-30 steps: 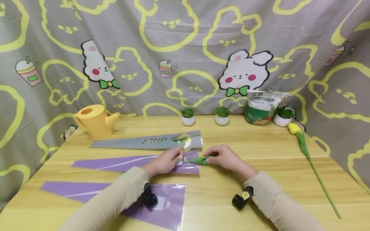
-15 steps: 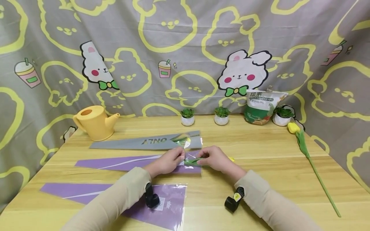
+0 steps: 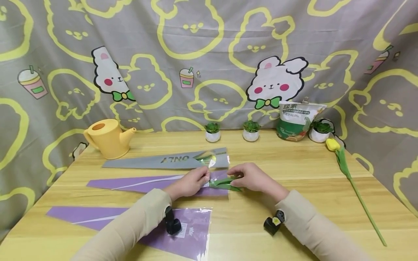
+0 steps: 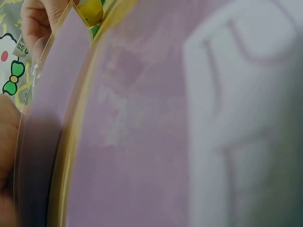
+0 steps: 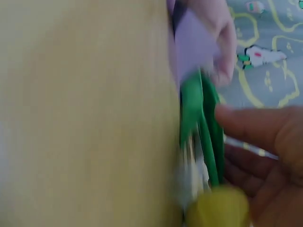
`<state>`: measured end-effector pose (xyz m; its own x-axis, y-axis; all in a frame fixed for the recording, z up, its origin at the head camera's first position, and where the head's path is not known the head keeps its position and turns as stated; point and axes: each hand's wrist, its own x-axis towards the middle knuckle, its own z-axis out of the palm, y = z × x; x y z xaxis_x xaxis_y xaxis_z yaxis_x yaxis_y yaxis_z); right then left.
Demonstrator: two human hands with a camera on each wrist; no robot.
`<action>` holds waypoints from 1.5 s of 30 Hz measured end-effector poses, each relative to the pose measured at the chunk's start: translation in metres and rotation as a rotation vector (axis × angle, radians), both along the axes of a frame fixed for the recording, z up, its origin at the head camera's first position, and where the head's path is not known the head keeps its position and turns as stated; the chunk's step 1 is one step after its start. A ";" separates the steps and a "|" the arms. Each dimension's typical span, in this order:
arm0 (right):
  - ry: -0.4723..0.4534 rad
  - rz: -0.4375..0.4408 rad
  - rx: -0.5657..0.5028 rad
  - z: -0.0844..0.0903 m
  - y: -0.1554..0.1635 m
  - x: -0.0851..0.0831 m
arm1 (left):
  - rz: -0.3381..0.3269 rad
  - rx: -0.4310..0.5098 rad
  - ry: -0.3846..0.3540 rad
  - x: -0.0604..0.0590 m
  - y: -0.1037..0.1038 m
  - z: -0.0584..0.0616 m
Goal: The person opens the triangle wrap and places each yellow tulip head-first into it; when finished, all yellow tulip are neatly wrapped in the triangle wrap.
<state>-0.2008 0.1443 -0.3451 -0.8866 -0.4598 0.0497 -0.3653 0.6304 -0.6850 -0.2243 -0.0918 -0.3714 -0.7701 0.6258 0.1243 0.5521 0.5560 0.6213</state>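
Note:
A purple cone-shaped flower sleeve (image 3: 147, 183) lies flat at the middle of the wooden table (image 3: 294, 170). My left hand (image 3: 205, 178) pinches the sleeve's wide open end. My right hand (image 3: 236, 177) grips a tulip whose green leaves (image 3: 223, 183) reach into that opening. In the head view the right hand hides the tulip's yellow bud. The bud (image 5: 218, 208) shows below the leaves (image 5: 199, 118) in the right wrist view. The left wrist view is filled by the purple sleeve (image 4: 142, 142), with the bud (image 4: 90, 9) at the top.
A grey sleeve (image 3: 163, 161) lies behind, another purple sleeve (image 3: 130, 224) under my left forearm. A yellow watering can (image 3: 106, 137) stands back left. Small potted plants (image 3: 212, 132) and a bag (image 3: 295, 119) line the back. A second yellow tulip (image 3: 352, 185) lies at the right.
My right hand has slid left toward my left hand, carrying the tulip's leaves further into the sleeve's mouth. The left hand keeps its pinch in the same place.

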 end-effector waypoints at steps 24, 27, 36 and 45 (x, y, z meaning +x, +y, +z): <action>-0.030 0.131 -0.039 -0.012 0.034 -0.006 | -0.003 0.010 -0.040 -0.004 -0.002 -0.001; -0.048 0.108 -0.052 -0.014 0.034 -0.006 | -0.010 0.012 -0.041 -0.005 -0.001 -0.001; -0.095 -0.003 -0.161 -0.019 0.024 -0.002 | -0.006 -0.005 -0.030 -0.003 0.003 -0.001; -0.137 -0.073 -0.265 -0.025 0.011 -0.006 | 0.019 0.023 0.027 -0.003 0.002 -0.001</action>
<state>-0.2066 0.1555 -0.3704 -0.9236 -0.3817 0.0372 -0.2187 0.4445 -0.8687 -0.2276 -0.0903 -0.3721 -0.7780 0.6078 0.1593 0.5582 0.5523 0.6192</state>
